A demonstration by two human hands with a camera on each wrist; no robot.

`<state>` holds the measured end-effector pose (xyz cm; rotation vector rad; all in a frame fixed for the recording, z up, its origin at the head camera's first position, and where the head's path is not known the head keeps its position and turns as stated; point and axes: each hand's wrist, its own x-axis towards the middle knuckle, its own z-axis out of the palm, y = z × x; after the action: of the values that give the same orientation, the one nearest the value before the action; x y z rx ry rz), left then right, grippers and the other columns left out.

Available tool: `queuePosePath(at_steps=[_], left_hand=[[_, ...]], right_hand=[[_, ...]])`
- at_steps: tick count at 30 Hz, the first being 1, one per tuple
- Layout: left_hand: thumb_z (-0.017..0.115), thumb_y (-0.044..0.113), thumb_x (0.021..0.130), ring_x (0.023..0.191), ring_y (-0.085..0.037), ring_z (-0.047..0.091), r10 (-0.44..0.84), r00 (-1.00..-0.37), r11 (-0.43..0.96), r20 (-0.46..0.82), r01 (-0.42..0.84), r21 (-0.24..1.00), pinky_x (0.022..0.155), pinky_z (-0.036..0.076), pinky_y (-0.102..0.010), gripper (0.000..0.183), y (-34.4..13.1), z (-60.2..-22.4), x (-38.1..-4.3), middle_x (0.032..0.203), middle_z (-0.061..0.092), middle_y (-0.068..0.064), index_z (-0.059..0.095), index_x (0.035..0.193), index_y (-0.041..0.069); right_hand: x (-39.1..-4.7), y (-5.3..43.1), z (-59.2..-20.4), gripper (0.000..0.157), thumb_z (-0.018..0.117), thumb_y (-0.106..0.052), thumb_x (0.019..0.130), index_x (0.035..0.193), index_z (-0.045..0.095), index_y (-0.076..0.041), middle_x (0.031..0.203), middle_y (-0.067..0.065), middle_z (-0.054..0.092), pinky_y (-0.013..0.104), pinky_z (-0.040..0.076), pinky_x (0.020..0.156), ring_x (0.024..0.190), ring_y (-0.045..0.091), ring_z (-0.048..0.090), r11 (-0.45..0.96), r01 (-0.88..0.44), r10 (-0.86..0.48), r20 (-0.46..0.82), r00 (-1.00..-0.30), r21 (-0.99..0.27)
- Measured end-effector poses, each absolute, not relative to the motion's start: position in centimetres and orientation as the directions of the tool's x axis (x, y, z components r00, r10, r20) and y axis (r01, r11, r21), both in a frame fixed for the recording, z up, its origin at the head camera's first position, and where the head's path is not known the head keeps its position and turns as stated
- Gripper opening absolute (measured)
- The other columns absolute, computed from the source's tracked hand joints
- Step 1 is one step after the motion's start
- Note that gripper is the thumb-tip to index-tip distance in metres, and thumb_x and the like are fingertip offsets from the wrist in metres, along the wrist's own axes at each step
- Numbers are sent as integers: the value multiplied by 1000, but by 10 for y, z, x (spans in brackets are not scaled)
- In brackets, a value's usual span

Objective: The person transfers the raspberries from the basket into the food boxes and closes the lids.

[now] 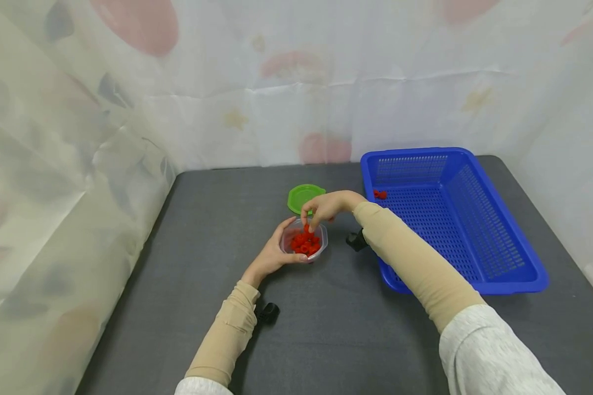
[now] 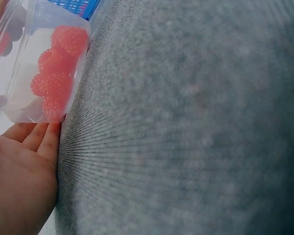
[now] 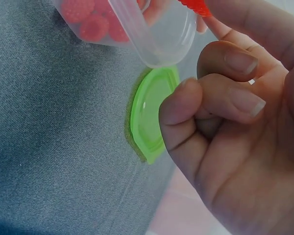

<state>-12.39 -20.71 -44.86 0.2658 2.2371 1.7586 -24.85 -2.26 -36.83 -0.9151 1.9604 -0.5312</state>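
Note:
A clear plastic container (image 1: pixel 324 236) stands on the dark table, several red raspberries (image 1: pixel 305 244) inside it. My left hand (image 1: pixel 272 255) grips the container from the left, thumb on its near side and fingers at the far side. Above the container's opening, my right hand (image 1: pixel 328 207) pinches one raspberry (image 3: pixel 195 6) between thumb and finger. In the right wrist view its other fingers are curled towards the palm. A green lid (image 1: pixel 303 198) lies on the table just behind the container, partly covered by the right hand in the head view.
To the right sits a large blue plastic basket (image 1: pixel 511 219) with a few raspberries (image 1: pixel 380 195) at its left side. My right forearm passes over its near left edge. Patterned white cloth (image 1: pixel 277 109) hangs behind the grey table (image 1: pixel 202 230) and along its sides.

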Motion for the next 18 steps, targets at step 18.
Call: queuePosePath(at_steps=[18], left_hand=[[78, 17, 75, 134, -29, 38, 313, -943, 241, -115, -38, 970, 111, 28, -49, 96, -208, -451, -125, 147, 37, -14, 16, 148, 18]], right_hand=[[-248, -22, -364, 35, 63, -17, 88, 121, 54, -9, 77, -2, 49, 22, 36, 53, 57, 11, 35, 635, -392, -772, -536, -341, -665]])
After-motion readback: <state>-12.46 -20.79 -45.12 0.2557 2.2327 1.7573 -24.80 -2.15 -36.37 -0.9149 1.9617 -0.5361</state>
